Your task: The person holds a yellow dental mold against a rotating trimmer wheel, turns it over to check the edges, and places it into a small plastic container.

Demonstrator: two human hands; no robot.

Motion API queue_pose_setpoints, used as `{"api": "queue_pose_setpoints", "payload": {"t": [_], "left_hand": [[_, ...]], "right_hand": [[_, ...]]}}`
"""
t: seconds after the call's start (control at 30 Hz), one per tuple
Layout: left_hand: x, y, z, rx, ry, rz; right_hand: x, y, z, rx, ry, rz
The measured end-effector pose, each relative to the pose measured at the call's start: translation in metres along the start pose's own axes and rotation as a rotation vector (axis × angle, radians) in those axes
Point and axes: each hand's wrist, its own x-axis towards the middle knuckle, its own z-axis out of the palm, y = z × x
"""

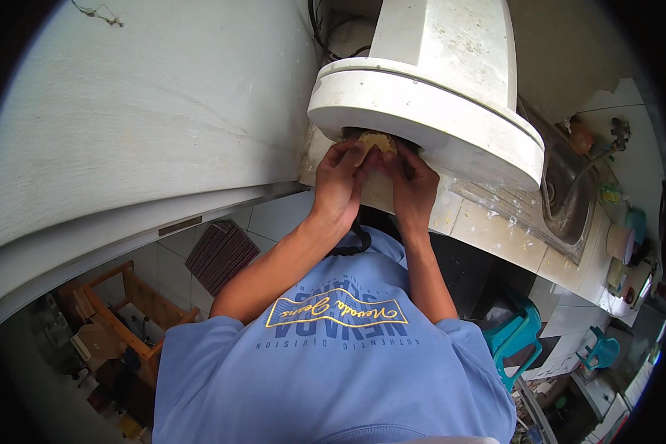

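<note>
Both hands are raised together just under the white rounded head of a large machine or fixture, whose kind I cannot tell. Between my fingers is a small pale-yellow, rough-looking piece, possibly a sponge or dough. My left hand pinches it from the left side. From the right, the fingers of my right hand close on it too, thumbs nearly meeting below. Behind the fingers a dark opening shows in the underside of the white head, and part of the fingertips is hidden there.
A tiled counter with white and yellow specks runs beneath the head to a steel sink at right. A large white panel fills the left. Teal plastic chairs, a striped mat and a wooden frame stand lower down.
</note>
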Motion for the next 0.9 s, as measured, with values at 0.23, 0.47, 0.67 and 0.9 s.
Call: {"api": "queue_pose_setpoints", "payload": {"t": [0.23, 0.47, 0.67, 0.9], "left_hand": [[-0.008, 0.029, -0.011, 0.683, -0.228, 0.086], [0.000, 0.029, -0.008, 0.545, -0.232, 0.071], [0.006, 0.024, -0.008, 0.375, -0.165, 0.052], [0.014, 0.021, -0.011, 0.375, -0.138, 0.018]], "right_hand": [[-0.009, -0.014, -0.009, -0.050, -0.082, -0.006], [-0.002, -0.015, -0.003, -0.290, -0.045, 0.060], [0.005, -0.008, 0.005, -0.332, 0.003, -0.129], [0.011, -0.006, 0.009, -0.476, 0.014, -0.240]]}}
